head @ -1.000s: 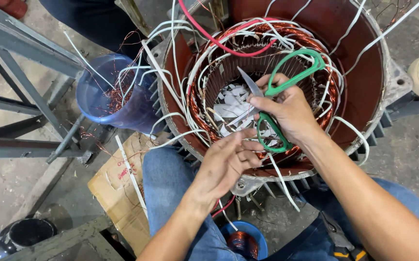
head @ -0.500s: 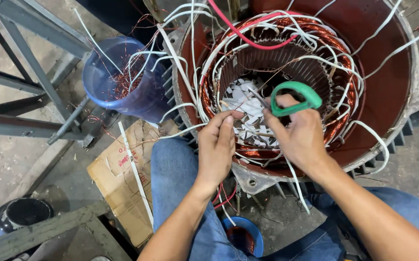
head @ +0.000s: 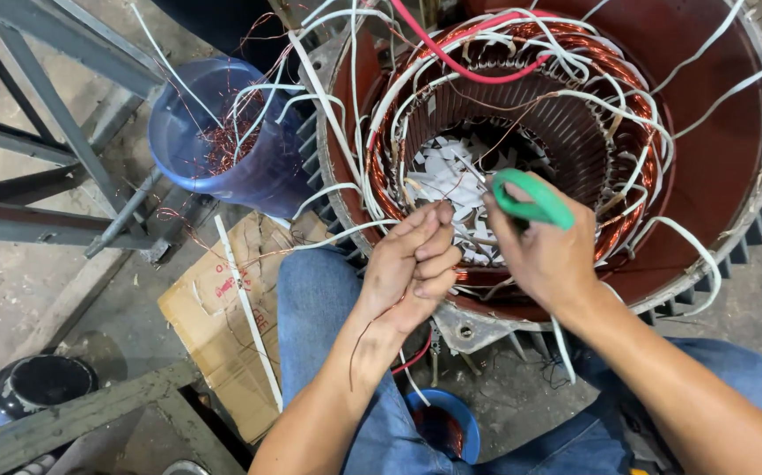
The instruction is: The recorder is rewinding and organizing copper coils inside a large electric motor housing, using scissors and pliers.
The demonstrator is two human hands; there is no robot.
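A large red motor stator [head: 715, 167] lies open in front of me, its copper windings [head: 614, 79] ringed with white sleeved leads [head: 337, 141] and one red wire [head: 451, 62]. My right hand [head: 544, 255] grips green-handled scissors [head: 531, 200], blades pointing into the bore toward white paper scraps [head: 443, 171]. My left hand [head: 412, 264] is curled beside it at the stator's near rim, pinching thin copper wire between fingers and thumb. The scissor blades are mostly hidden behind my fingers.
A blue plastic bucket [head: 179, 132] with copper wire scraps stands at the left. A grey steel frame [head: 38, 220] runs along the left edge. Flattened cardboard [head: 214, 325] lies by my knee, a small blue cup [head: 447, 422] below, a dark round pot [head: 33, 383] at lower left.
The scissors came down from pointing up over the windings into the bore. My left hand moved up from the stator's lower rim to the inner edge and closed on thin wire.
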